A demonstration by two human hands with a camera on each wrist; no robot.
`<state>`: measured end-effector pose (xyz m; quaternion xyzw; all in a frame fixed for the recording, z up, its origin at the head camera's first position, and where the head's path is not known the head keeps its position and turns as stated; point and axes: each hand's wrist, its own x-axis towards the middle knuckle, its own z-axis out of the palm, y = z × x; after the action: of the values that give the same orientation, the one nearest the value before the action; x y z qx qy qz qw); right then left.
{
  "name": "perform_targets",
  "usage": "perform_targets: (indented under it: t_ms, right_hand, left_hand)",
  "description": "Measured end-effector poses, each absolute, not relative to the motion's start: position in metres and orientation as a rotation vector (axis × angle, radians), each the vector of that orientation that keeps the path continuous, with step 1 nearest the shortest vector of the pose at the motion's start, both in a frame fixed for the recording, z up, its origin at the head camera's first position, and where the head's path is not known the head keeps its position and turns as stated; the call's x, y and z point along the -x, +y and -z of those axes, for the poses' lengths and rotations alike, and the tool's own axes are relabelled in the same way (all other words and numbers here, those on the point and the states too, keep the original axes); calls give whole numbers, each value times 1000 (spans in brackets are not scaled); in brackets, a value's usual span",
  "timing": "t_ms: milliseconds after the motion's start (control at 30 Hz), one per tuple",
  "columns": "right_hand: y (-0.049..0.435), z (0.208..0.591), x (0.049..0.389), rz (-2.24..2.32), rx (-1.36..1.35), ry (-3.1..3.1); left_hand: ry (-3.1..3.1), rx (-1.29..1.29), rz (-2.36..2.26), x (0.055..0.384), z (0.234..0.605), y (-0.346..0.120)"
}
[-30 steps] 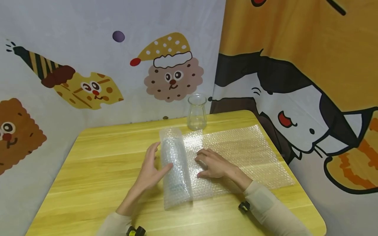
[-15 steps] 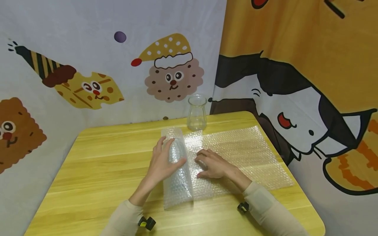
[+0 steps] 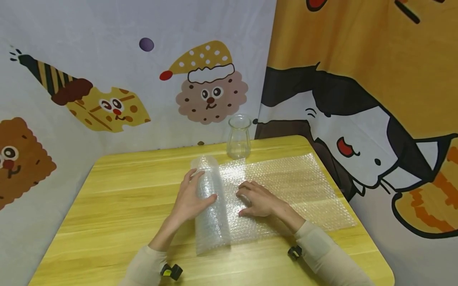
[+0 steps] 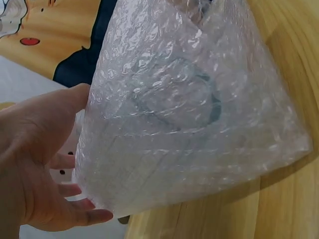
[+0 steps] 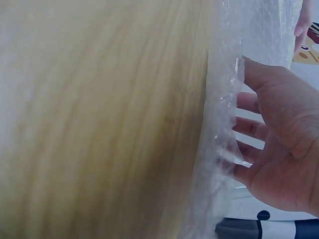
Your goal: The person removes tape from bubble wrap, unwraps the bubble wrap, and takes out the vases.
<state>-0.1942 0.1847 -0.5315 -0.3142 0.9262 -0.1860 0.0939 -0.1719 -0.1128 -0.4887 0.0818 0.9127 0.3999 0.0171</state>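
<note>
A roll of bubble wrap (image 3: 212, 226) stretches front to back on the table, with its flat sheet (image 3: 300, 186) running off to the right. In the left wrist view a bluish ring (image 4: 216, 102) shows through the layers at the roll's end; the rest of the wrapped thing is blurred by the plastic. My left hand (image 3: 189, 198) rests along the roll's left side and top, thumb and fingers spread against it. On the flat sheet, just right of the roll, my right hand (image 3: 259, 198) rests with loosely bent fingers touching the wrap.
Behind the wrap a clear glass vase (image 3: 239, 139) stands upright near the back edge of the wooden table (image 3: 118, 198). A cartoon-printed cloth (image 3: 121, 71) hangs close behind the table. Each wrist wears a small black camera.
My left hand has gone rightward onto the top of the roll, then slightly back to the left. The roll has shifted a little left with it. My right hand has stayed in place.
</note>
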Motion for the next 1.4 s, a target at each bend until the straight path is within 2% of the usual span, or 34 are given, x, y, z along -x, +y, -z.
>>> perform_targets:
  t_ms: [1067, 1400]
  right_hand:
    - [187, 533, 194, 545, 950, 2757]
    - [186, 536, 195, 544, 952, 2759]
  left_hand:
    - [2556, -239, -1525, 174, 508, -177]
    - [2669, -281, -1429, 173, 507, -177]
